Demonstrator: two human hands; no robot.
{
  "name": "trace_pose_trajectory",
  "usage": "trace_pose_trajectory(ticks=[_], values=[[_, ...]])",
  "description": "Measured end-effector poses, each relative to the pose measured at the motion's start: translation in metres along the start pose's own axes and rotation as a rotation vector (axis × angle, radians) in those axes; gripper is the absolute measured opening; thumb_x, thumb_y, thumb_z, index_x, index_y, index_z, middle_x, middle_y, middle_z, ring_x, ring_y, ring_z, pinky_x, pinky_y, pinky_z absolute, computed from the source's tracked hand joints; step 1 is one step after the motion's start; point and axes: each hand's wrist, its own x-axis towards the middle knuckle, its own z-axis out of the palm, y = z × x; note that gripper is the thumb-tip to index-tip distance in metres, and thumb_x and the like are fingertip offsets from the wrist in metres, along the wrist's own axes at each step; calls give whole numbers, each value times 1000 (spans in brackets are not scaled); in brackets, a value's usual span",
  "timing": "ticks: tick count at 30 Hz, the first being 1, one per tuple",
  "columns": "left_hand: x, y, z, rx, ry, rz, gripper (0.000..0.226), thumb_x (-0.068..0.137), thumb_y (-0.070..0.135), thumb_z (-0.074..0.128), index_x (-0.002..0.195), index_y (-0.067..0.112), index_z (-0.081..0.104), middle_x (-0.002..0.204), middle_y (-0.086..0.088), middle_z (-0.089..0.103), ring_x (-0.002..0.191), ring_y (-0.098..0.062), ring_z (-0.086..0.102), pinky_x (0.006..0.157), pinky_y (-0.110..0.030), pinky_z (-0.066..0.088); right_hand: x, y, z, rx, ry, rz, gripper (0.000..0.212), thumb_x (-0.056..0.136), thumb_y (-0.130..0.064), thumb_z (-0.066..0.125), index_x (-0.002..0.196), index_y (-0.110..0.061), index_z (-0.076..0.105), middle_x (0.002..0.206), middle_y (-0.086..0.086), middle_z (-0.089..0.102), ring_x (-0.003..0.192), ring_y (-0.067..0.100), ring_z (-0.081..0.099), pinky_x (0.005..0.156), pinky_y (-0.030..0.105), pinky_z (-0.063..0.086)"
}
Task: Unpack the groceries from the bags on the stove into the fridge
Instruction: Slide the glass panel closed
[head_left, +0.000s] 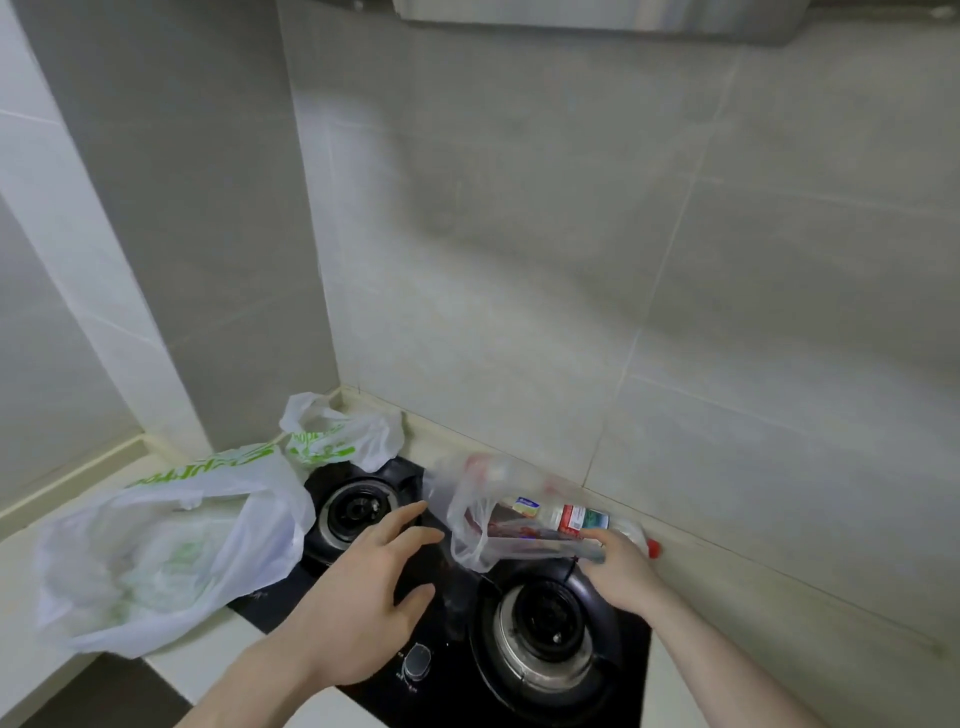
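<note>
My right hand (621, 566) grips a clear bottle (576, 519) with a red cap and a red, green and white label, held on its side above the right burner. The bottle's base end lies inside a thin clear plastic bag (467, 519) that hangs around it. My left hand (363, 597) hovers with fingers spread just left of that bag, over the black stove (452, 613). A large white bag with green print (156, 545) lies on the counter at the left. A smaller white and green bag (337, 436) sits in the back corner.
Two gas burners (545, 629) and a control knob (417, 662) are on the stove. Grey tiled walls close in at the back and left. A range hood (597, 15) hangs overhead. The fridge is out of view.
</note>
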Motion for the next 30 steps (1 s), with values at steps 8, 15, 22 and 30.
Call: trace_pose_trajectory(ticks=[8, 15, 22, 30], values=[[-1, -19, -3, 32, 15, -59, 52, 97, 44, 58, 146, 50, 40, 158, 40, 6, 140, 8, 34, 98, -6, 32, 96, 30, 25, -169, -98, 89, 46, 91, -21, 51, 133, -32, 64, 130, -1, 68, 109, 23, 63, 96, 32, 53], [-11, -44, -3, 63, 45, -106, 49, 89, 55, 55, 137, 56, 45, 156, 43, 12, 137, 14, 33, 102, -13, 40, 163, 68, 56, -235, -103, 134, 52, 91, -34, 51, 143, -36, 52, 138, -2, 63, 117, 21, 60, 97, 33, 50], [-2, -50, 6, 67, -2, -146, 62, 74, 74, 29, 133, 59, 44, 154, 43, 12, 138, 14, 32, 97, 3, 21, 139, 45, 36, -453, 39, 285, 63, 90, -46, 49, 151, -30, 42, 156, 7, 40, 144, 31, 38, 117, 42, 35], [12, -48, 11, 56, -20, -149, 58, 73, 71, 31, 129, 63, 43, 150, 48, 12, 125, 19, 37, 89, 3, 29, 148, 69, 34, -452, 92, 329, 69, 85, -41, 67, 145, -15, 42, 149, 7, 51, 139, 27, 46, 112, 36, 40]])
